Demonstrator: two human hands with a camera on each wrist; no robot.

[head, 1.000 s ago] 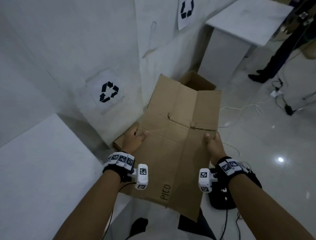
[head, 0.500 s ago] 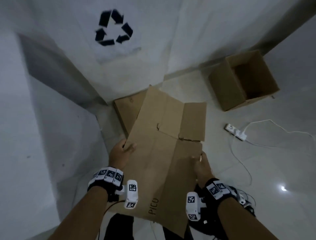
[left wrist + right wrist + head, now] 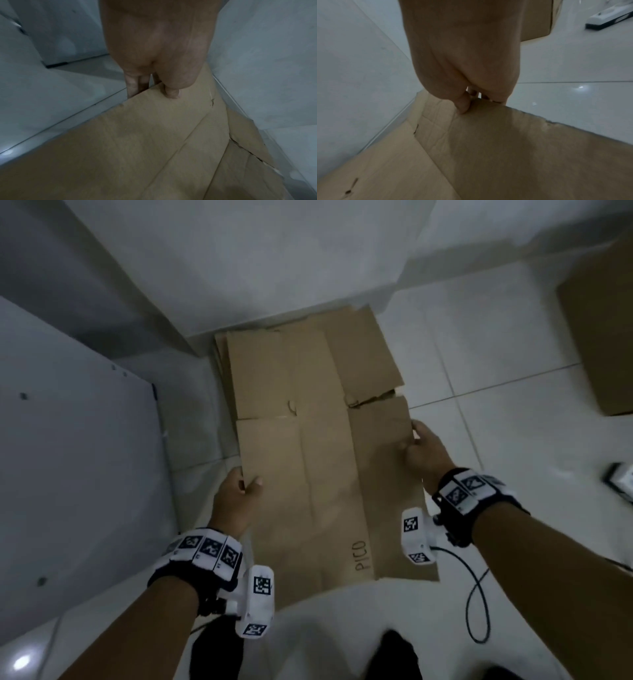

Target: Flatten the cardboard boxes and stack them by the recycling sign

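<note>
A flattened brown cardboard box (image 3: 318, 467) marked "PICO" lies low over the floor against the white wall. Edges of another flattened cardboard piece (image 3: 220, 354) show under its far left corner. My left hand (image 3: 239, 491) pinches the sheet's left edge, thumb on top and fingers beneath, as the left wrist view shows with the hand (image 3: 159, 81) on the cardboard (image 3: 137, 148). My right hand (image 3: 419, 446) pinches the right edge the same way; the right wrist view has that hand (image 3: 471, 100) on the cardboard (image 3: 505, 148). The recycling sign is out of frame.
An unflattened brown box (image 3: 603, 337) stands at the right edge on the tiled floor. A white cabinet panel (image 3: 75, 474) fills the left. A white power strip (image 3: 621, 481) and a black cable (image 3: 476, 604) lie at the right near my forearm.
The view has tipped down and the sheet has been lowered toward the floor, over the cardboard by the wall. Both hands keep their hold on its side edges.
</note>
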